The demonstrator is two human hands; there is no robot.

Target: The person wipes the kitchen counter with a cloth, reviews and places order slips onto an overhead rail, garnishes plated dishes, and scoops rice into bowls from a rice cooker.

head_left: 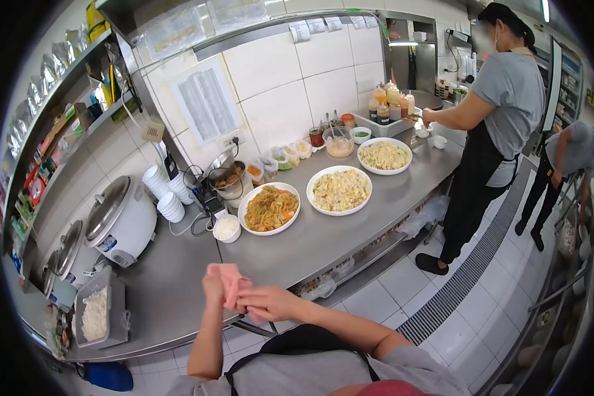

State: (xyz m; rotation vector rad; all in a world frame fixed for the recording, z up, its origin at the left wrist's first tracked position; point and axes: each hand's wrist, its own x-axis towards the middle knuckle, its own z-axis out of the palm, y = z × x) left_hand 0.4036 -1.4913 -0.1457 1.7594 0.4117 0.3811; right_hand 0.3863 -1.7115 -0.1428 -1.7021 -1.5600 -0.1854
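Observation:
A pink cloth (229, 282) is bunched between my two hands, just off the counter's front edge. My left hand (212, 289) is closed round its left side. From the right, my right hand (268, 302) presses against the cloth, its fingers together over the lower part. Beyond them on the steel counter (257, 254) stand a plate of noodles (269, 209), a small bowl of white rice (226, 228) and two plates of fried rice (340, 190) (385, 156).
Rice cookers (122, 218), stacked white cups (170, 206) and a grey bin of rice (115, 317) are at the left. Sauce bottles (395, 99) stand in a tray at the back. One person (508, 86) works at the counter's right end; another (567, 158) bends farther right.

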